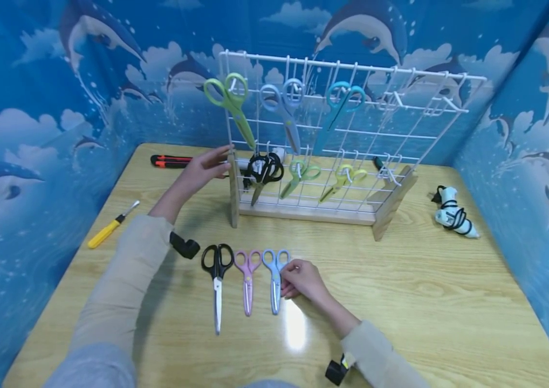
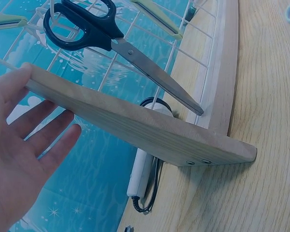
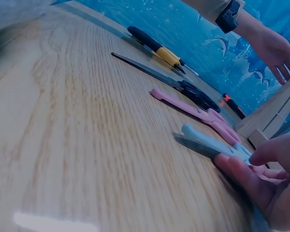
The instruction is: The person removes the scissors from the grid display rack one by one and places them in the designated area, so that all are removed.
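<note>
My left hand (image 1: pixel 206 165) is at the left wooden upright (image 2: pixel 135 121) of a white wire rack (image 1: pixel 352 131), its fingers extended and the thumb by the upright's upper end. On the tabletop, the fingertips of my right hand (image 1: pixel 306 278) pinch the right edge of light blue scissors (image 1: pixel 275 277), near the pivot. To their left lie pink scissors (image 1: pixel 247 277) and longer black-handled scissors (image 1: pixel 217 280), handles toward the rack. Black-handled scissors (image 2: pixel 150 72), two green-toned pairs (image 1: pixel 299 175) and yellow-green scissors (image 1: pixel 340 180) hang on the rack, along with lavender (image 1: pixel 286 110) and teal scissors (image 1: pixel 337 110).
Left on the table are a yellow screwdriver (image 1: pixel 109 229) and a red-and-black tool (image 1: pixel 170 161). A pale tool wrapped in black cord (image 1: pixel 455 213) lies at the right. White hooks (image 1: pixel 396 99) stick out from the rack's upper right. Dolphin-print cloth (image 1: pixel 36 81) surrounds the table.
</note>
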Available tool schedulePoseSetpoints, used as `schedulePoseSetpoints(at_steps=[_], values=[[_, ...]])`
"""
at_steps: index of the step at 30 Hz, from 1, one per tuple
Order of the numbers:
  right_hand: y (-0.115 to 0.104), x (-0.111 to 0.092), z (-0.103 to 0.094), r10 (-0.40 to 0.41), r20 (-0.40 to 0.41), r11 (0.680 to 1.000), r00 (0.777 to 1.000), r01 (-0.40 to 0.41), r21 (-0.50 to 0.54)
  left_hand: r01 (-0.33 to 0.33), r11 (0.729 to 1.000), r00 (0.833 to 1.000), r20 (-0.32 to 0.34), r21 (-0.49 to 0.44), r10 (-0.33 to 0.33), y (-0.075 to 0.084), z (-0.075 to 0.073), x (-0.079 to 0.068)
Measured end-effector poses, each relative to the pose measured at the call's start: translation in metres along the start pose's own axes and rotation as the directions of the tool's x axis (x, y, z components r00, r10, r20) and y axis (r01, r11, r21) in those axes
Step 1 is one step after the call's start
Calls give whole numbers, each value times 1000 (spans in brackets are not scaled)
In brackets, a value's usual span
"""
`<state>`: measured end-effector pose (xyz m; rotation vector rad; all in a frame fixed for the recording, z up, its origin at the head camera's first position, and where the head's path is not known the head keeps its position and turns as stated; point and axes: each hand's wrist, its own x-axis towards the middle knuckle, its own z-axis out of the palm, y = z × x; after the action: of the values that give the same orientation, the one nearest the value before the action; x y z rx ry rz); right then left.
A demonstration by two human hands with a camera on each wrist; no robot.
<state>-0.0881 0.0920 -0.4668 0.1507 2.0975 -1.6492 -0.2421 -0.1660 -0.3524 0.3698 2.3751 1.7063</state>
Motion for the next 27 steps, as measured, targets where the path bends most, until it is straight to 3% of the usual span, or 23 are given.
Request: schedulePoseSetpoints(at_steps=[14,18,23,27], values=[[-7,-8,-10,-30,47,996,998,33,-81,4,1000,1000,-8,-2,-4,0,1,0],[-14,-7,-23,-65,48,994,997,69,-80,-2,1000,1000,-5,-4,2,-1,1,1],[-26,2,-58,-168,-44,985,985,166,-40,6,1000,1000,-6,-3,-6,-1,1,1],[-5,40,-98,-317,-208,945,925,327,13,14,1000,1000,-2,-9,-14,2,1,-1]])
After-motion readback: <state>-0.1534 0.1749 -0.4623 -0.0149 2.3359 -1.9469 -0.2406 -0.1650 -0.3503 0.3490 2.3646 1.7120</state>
